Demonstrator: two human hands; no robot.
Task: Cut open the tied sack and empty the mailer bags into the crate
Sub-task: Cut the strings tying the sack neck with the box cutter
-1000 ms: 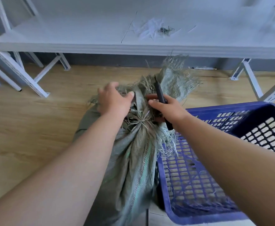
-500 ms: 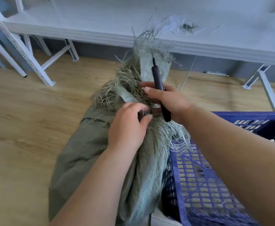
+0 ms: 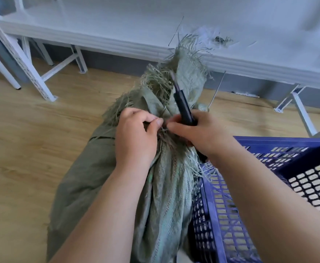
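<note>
The pale wooden floor (image 3: pixel 22 141) fills the left of the head view, and a low white shelf board (image 3: pixel 117 29) on white metal legs is seen across the top, from ten to two o'clock. A tuft of loose white and dark fibres (image 3: pixel 218 37) lies on that board at one o'clock.

The bulky grey-green woven plastic sack (image 3: pixel 90 179) stands at the centre, its gathered, frayed neck rising toward twelve o'clock. It is touched on its right flank by the blue perforated plastic crate (image 3: pixel 269 168), which occupies four to five o'clock. No mailer bags are seen in the crate; only frayed sack strands hang over its near rim. The sack's contents are hidden by the weave.

The neck is pinched at the tie by the left hand (image 3: pixel 136 137), finger and thumb closed on the strands. The slim black-handled cutter (image 3: pixel 183 107) is gripped in the right hand (image 3: pixel 202 133), its tip pointing to twelve o'clock; the blade is blurred.

The tie appears not yet cut. The step would be done best if the tie were held taut and lifted clear of the fabric, the blade slipped beneath it and drawn away from the pinching fingers, so that the bags inside are not slit.
</note>
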